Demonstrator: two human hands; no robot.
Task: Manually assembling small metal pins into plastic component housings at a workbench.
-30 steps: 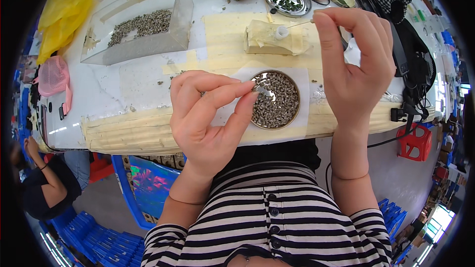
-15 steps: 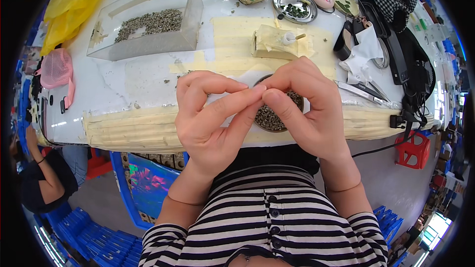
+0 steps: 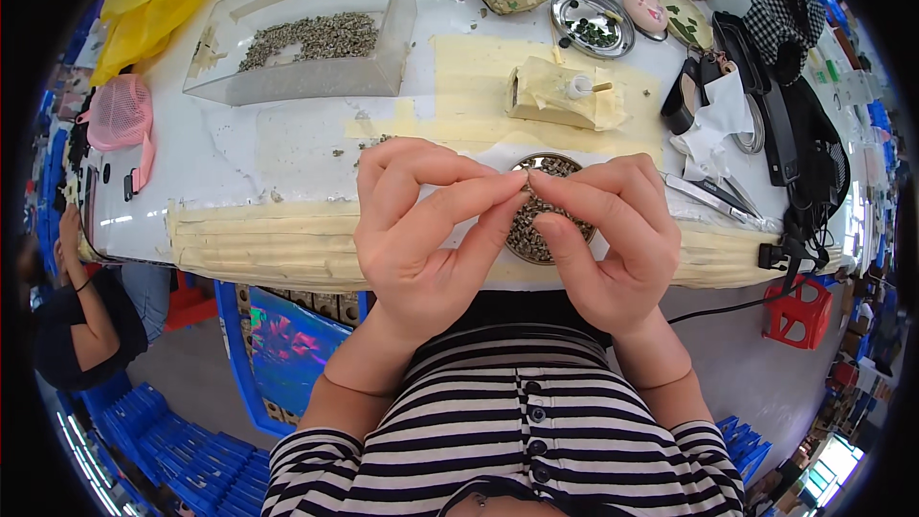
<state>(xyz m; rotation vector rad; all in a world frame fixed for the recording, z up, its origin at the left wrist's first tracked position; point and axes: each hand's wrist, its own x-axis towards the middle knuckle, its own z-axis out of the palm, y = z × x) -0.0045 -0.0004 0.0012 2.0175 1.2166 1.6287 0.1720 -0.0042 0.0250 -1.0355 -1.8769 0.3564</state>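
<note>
My left hand [image 3: 426, 230] is closed in a pinch, its thumb and index tip together over the near edge of the table. A tiny piece, too small to name, seems to be at those fingertips. My right hand [image 3: 617, 239] meets it there with the index fingertip, while its thumb stands apart below. Right under both hands is a round dish [image 3: 555, 158] full of small greyish metal-looking pieces, partly covered by my fingers. Beyond the dish, a block wrapped in cream tape [image 3: 550, 101] carries a small white pot [image 3: 579, 86] with a stick in it.
A clear box [image 3: 388, 77] of similar pieces stands back left, near a pink mesh item [image 3: 120, 115] and yellow plastic [image 3: 153, 14]. Back right are a round metal tray [image 3: 613, 43] with dark green bits, and tweezers [image 3: 713, 196]. Another person's arm [image 3: 91, 311] shows far left.
My right thumb has come away from the fingertips and dropped lower, so its pinch has opened. My left hand keeps its pinch. The whole view has shifted slightly, showing more of the dish.
</note>
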